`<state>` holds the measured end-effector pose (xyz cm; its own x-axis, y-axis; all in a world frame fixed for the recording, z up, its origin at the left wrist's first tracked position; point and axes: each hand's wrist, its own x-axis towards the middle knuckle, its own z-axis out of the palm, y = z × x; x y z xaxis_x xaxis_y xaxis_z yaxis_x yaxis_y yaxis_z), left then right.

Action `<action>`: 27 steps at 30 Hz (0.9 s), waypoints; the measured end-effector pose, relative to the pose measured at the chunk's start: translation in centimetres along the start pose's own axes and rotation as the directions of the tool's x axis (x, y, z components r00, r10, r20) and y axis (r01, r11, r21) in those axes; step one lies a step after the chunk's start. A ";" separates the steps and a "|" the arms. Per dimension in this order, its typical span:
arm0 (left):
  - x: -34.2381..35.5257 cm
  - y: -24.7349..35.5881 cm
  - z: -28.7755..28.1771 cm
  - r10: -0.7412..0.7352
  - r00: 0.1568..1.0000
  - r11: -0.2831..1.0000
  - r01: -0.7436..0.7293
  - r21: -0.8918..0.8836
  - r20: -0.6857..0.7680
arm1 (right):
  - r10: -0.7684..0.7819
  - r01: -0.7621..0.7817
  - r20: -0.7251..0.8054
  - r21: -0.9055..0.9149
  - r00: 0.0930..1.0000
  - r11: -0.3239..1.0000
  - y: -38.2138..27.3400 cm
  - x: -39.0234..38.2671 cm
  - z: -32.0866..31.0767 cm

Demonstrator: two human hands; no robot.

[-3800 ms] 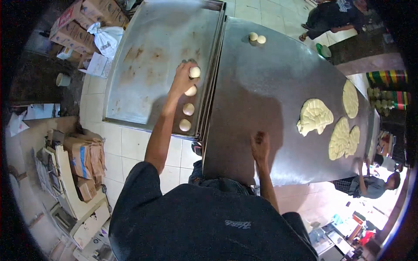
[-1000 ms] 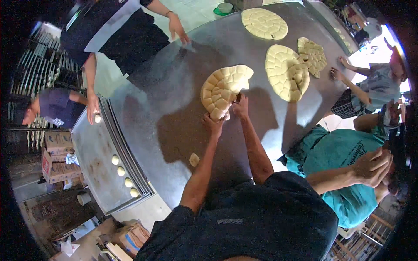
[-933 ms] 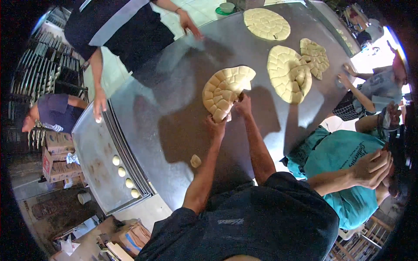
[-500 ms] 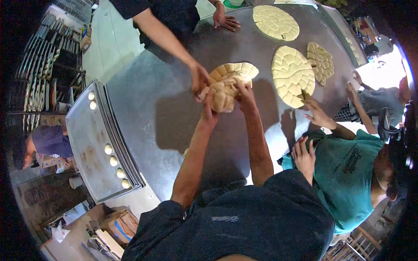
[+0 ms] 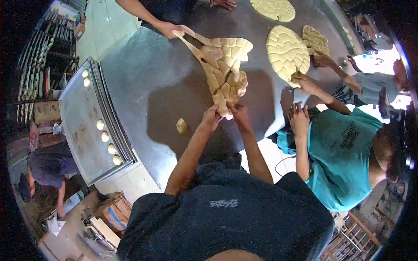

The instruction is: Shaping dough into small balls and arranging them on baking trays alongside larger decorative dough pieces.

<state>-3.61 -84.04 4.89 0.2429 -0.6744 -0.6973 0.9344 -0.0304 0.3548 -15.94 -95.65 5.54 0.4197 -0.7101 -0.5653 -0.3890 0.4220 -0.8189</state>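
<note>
A sheet of pale dough (image 5: 224,65), divided into many joined lumps, stretches across the metal table in front of me. My left hand (image 5: 211,118) and my right hand (image 5: 238,115) grip its near end, fingers closed on it side by side. At the far left corner a co-worker's hand (image 5: 169,29) pulls the same dough, drawing it into thin strands with a gap between them. One loose dough piece (image 5: 182,126) lies on the table, left of my left hand.
Two round divided dough slabs (image 5: 288,50) and a smaller dough slab (image 5: 315,40) lie to the right, with co-workers' hands at them. Stacked metal trays (image 5: 82,143) stand left, the top one bearing several dough balls (image 5: 105,137). A co-worker in a teal shirt (image 5: 344,152) is close on my right.
The bunched dough has been stretched out: my hands came nearer to me with one end, while the opposite co-worker's hand moved away with a corner. The loose dough piece has come into fuller view.
</note>
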 end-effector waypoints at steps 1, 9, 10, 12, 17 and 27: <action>0.3 0.2 0.0 -0.002 0.999 0.997 0.005 -0.081 0.042 | 0.058 -0.060 0.025 0.083 0.998 0.995 -0.5 -0.3 0.4; 2.3 -1.0 0.5 0.226 0.973 0.806 -0.160 0.570 -0.045 | 0.066 -0.117 0.117 0.509 0.991 0.853 5.8 -12.5 1.3; 2.4 -0.8 0.3 0.231 0.973 0.778 -0.191 0.598 0.010 | 0.125 -0.231 0.210 0.624 0.970 0.747 7.0 -14.9 0.6; 1.7 -0.3 -0.7 0.195 0.979 0.777 -0.191 0.600 0.059 | 0.385 -0.447 0.228 0.411 0.894 0.795 8.5 -18.8 -1.4; -7.4 -1.9 -8.4 -0.240 0.893 0.654 -0.142 0.743 0.382 | -0.076 0.033 -0.285 -0.155 0.956 0.987 7.6 -21.3 -3.7; -23.4 1.1 -24.8 0.699 0.668 -0.360 0.020 0.933 0.255 | -0.649 0.633 0.482 -0.774 0.589 -0.001 8.0 -15.8 6.5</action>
<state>-1.81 -49.98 6.12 0.7491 -0.6598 -0.0584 -0.5744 -0.6910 0.4389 -20.37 -77.41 7.28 0.8946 -0.4205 0.1511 -0.3691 -0.8861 -0.2802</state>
